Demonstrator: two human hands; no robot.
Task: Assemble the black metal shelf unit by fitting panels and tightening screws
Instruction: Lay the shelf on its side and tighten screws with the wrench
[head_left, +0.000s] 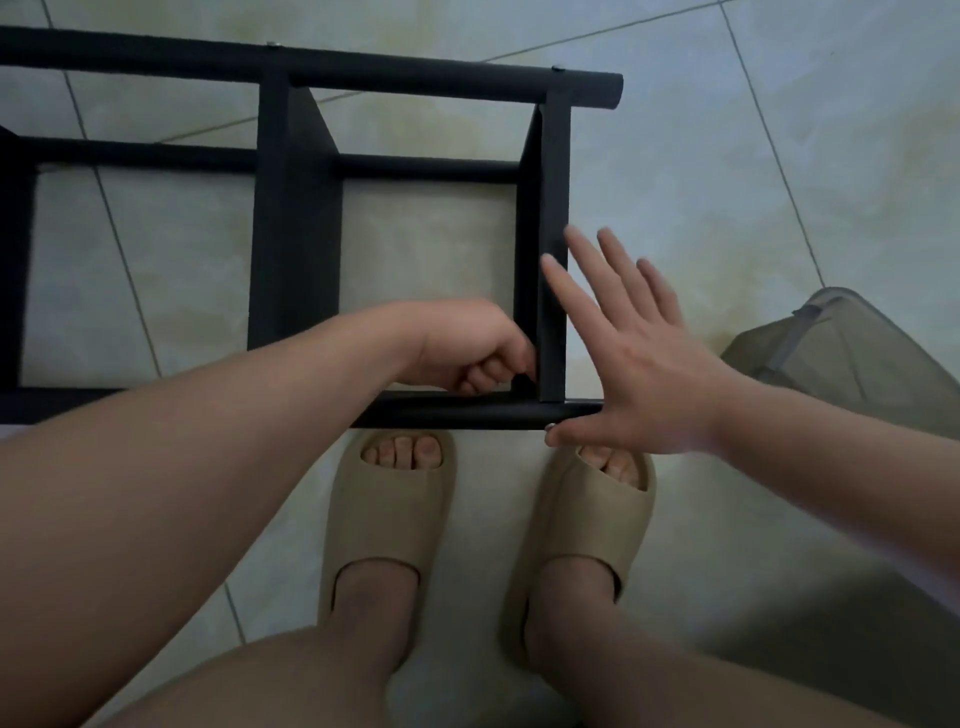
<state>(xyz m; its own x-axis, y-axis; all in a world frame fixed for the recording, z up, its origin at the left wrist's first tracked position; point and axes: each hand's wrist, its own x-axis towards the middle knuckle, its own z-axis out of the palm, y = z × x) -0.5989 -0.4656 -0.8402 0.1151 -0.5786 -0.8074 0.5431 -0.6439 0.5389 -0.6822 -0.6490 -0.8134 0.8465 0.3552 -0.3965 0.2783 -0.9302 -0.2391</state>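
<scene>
Right edge of view: grey-green soft bag (852, 353) on the tiled floor (727, 171), well apart from the frame. Contents not discernible.

Task item: black shelf frame (296, 234), flat on the floor, directly ahead of two beige slippers (387, 519). Far tube (415, 78) and near tube (467, 413) roughly parallel, joined by a middle panel (296, 291) and a right panel (551, 208). Two small silver screw heads (558, 67) on top of the far tube, one above each panel.

Left hand (472, 353): fingers curled under, tucked into the inside corner between right panel and near tube. Knuckles close against the panel's inner face. Fingertips hidden; not possible to tell whether anything small is pinched inside the curl.

Right hand (639, 364): spread wide, all fingers straight and apart, holding nothing. Palm turned left toward the outer face of the right panel. Index fingertip overlapping the panel's edge in view; contact or gap not resolvable. Thumb pointing left, tip at the near tube's end, just beside a small shiny speck (548, 427), too small to identify.

Left forearm in from lower left, crossing above the near tube. Right forearm in from the right edge, wrist roughly level with the near tube.
</scene>
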